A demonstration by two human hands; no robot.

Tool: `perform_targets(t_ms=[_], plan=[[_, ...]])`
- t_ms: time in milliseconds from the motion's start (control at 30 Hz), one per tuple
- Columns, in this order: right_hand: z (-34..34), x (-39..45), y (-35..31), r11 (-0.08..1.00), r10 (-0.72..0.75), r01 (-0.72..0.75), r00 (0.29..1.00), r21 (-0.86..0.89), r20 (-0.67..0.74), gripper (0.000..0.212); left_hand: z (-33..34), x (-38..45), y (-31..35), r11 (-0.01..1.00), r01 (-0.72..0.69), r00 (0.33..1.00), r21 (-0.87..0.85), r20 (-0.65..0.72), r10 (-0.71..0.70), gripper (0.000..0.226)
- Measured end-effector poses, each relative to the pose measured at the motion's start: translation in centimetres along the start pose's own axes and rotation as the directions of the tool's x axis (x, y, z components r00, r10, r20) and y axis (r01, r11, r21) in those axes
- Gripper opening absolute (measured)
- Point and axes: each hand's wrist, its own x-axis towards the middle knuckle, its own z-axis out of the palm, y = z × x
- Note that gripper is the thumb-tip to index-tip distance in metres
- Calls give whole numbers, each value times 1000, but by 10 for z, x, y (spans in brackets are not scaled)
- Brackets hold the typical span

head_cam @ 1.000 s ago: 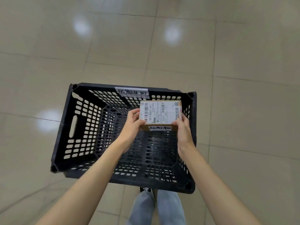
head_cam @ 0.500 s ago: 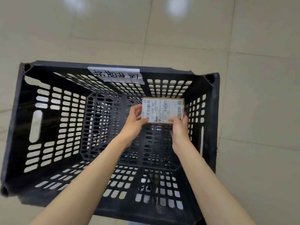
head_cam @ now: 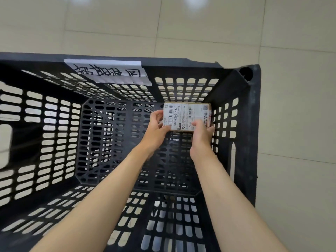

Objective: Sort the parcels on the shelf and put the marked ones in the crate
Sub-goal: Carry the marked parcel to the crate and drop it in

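You've got the parcel (head_cam: 187, 117) down inside the crate (head_cam: 251, 124) now, label face up, near the far right corner of the well. Your left hand (head_cam: 157, 124) pinches its left edge, thumb on the label and fingers curled underneath. Your right hand (head_cam: 201, 131) grips the near right corner, thumb lying across the printed face. Both hands are closed on it; neither is letting go yet.

Whether the parcel touches the crate floor, I can't tell from up here. It looks close to the bottom, just beside the right wall and the far wall, but contact is not visible.

Here's the risk. If there's a gap underneath and you release now, the parcel drops flat onto that slotted floor and may bounce or tip against the right wall. Let go with one hand first and the free side dips, so the box could twist out of the other pinch. Your right knuckles are tight to the perforated wall, too; pull out fast and you may scrape them or drag the parcel along with you.

The paper label (head_cam: 107, 72) on the crate's far rim carries handwriting, so this looks like the right destination, though I can't read the marking on the parcel itself. Nothing else shows inside the crate, which sits on the tiled floor (head_cam: 200, 30).
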Motion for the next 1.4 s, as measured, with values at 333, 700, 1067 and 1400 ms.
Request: perform_targets(t_ms=[333, 700, 1067, 1400], plan=[[-1, -3, 10, 998, -47, 46, 998, -40, -34, 76, -2, 3, -8, 999, -36, 997, 30, 74, 34, 46], [-29, -71, 9, 989, -129, 133, 990, -71, 65, 76, -11, -58, 29, 989, 6, 999, 149, 39, -12, 67], [-95, -230, 6, 972, -235, 235, 951, 27, 200, 70, -44, -213, 123, 971, -130, 982, 200, 164, 97, 61], [-195, -398, -22, 827, -540, 509, 837, 239, 88, 68, -28, -373, 220, 846, -508, 815, 162, 406, 412, 53]])
